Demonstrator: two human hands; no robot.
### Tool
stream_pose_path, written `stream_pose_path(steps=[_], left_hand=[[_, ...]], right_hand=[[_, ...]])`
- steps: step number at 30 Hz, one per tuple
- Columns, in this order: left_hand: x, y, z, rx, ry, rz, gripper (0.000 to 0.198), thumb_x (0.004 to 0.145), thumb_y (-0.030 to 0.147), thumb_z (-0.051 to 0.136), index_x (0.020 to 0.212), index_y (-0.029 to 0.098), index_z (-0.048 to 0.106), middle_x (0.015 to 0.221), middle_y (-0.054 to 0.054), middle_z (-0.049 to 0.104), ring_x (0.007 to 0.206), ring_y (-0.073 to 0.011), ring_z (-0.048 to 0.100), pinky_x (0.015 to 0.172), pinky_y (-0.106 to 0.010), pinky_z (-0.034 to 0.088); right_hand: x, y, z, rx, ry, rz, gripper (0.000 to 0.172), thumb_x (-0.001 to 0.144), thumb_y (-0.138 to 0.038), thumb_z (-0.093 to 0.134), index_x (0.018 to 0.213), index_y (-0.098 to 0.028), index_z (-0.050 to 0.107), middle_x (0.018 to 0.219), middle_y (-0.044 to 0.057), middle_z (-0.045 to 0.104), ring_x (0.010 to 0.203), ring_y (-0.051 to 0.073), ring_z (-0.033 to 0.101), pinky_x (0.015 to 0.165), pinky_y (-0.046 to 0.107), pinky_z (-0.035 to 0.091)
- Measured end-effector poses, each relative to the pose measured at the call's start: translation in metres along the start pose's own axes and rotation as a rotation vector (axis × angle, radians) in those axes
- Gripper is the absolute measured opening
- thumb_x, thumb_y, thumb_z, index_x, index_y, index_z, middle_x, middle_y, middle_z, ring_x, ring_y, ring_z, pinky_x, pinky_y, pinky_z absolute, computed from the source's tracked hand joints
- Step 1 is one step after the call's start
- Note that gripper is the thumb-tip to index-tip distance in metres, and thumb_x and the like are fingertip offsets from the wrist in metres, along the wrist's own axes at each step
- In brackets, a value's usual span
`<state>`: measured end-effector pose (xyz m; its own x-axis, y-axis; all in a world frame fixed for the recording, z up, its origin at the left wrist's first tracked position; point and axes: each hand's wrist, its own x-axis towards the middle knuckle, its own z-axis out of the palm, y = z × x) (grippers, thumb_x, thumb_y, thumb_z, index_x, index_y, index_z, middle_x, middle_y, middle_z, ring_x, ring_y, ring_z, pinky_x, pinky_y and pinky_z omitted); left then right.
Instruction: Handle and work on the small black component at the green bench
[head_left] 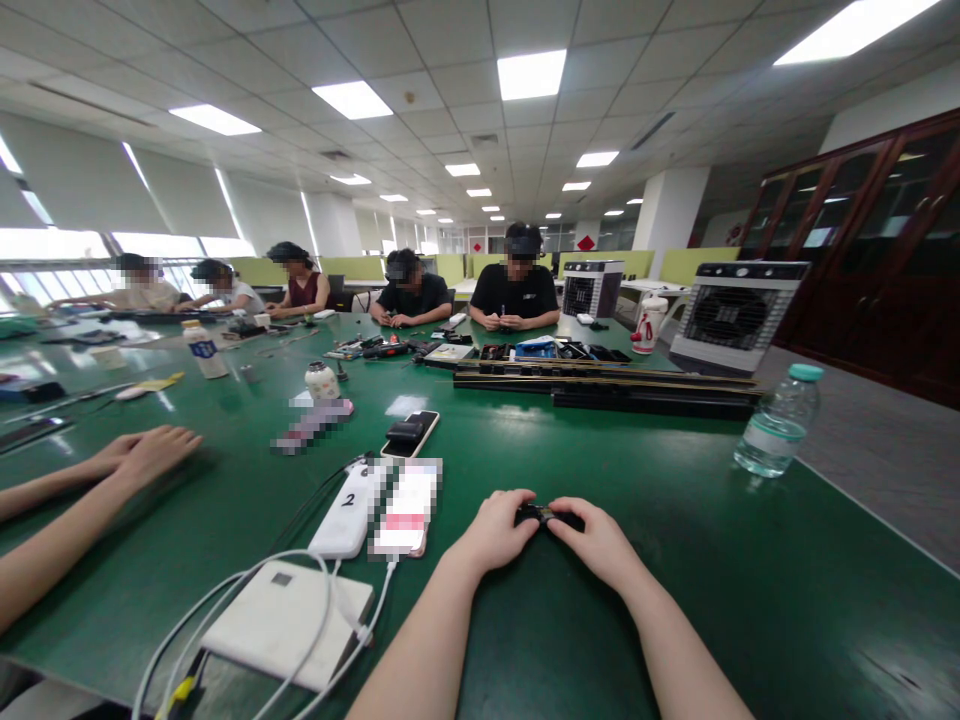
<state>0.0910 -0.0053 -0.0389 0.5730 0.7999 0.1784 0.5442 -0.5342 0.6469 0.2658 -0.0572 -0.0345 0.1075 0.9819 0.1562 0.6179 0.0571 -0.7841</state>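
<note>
Both of my hands meet around a small dark object on the green table, near the middle of the head view. My left hand has its fingers wrapped round the object's left end. From the right, my right hand grips the other end, with the thumb near the middle of the object. The fingers partly cover the object, and its exact kind is too small to make out.
On the green table stand a water bottle at right and long black bars ahead. Left of my hands lie a phone, a white power bank, a white box and cables. Another person's hands rest far left.
</note>
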Motion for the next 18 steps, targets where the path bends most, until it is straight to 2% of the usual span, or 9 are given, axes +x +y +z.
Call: stream_pose_path(steps=[18], left_hand=[[0.0009,0.0019,0.0007,-0.016,0.015,0.002,0.04,0.08,0.022,0.056,0.119,0.018,0.055,0.119,-0.008,0.06,0.111,-0.0241,0.053,0.099,-0.036,0.04]], right_hand=[[0.0012,0.0049,0.0028,-0.023,-0.008,-0.011,0.025,0.074,-0.031,0.057,0.095,-0.021,0.068,0.102,0.006,0.069,0.099,0.023,0.061,0.092,0.037,0.045]])
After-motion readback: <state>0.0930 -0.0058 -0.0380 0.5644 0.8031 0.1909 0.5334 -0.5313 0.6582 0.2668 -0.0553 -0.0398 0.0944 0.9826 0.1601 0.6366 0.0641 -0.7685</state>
